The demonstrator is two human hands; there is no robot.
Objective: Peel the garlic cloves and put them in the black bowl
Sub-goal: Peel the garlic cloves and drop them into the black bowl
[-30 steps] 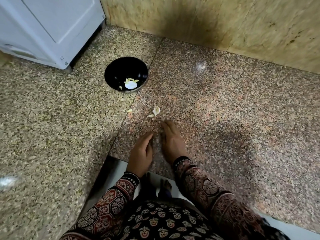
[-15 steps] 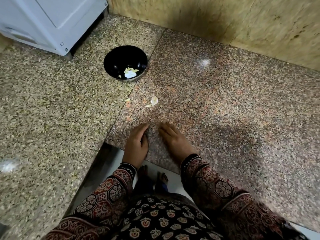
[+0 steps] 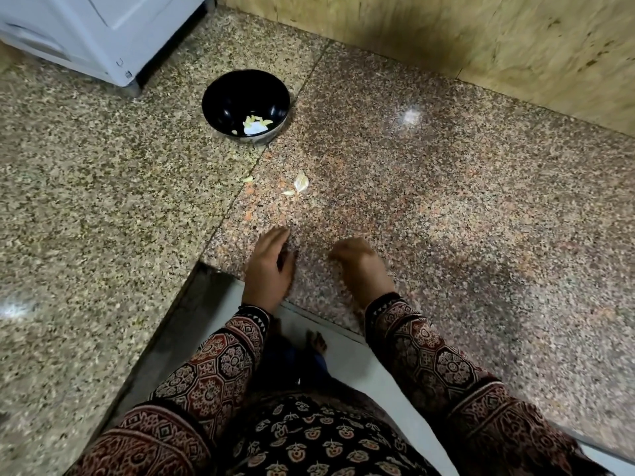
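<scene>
Garlic clove point(image 3: 301, 183), centre frame, lies with its long axis roughly up-down on the speckled granite counter point(image 3: 446, 207), below the black bowl point(image 3: 223, 97). Left hand point(image 3: 269, 271) relaxed, empty; right hand point(image 3: 360, 267) apart, curled, hold unclear.

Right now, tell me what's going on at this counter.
A person in patterned sleeves stands at a speckled stone counter. The left hand and right hand rest near its front edge, apart, and neither visibly holds anything. Farther back, the black bowl holds a few pale garlic pieces. Between the bowl and the hands, a pale garlic scrap and a couple of smaller bits lie loose on the counter. Whether that scrap is skin or clove is unclear.
</scene>
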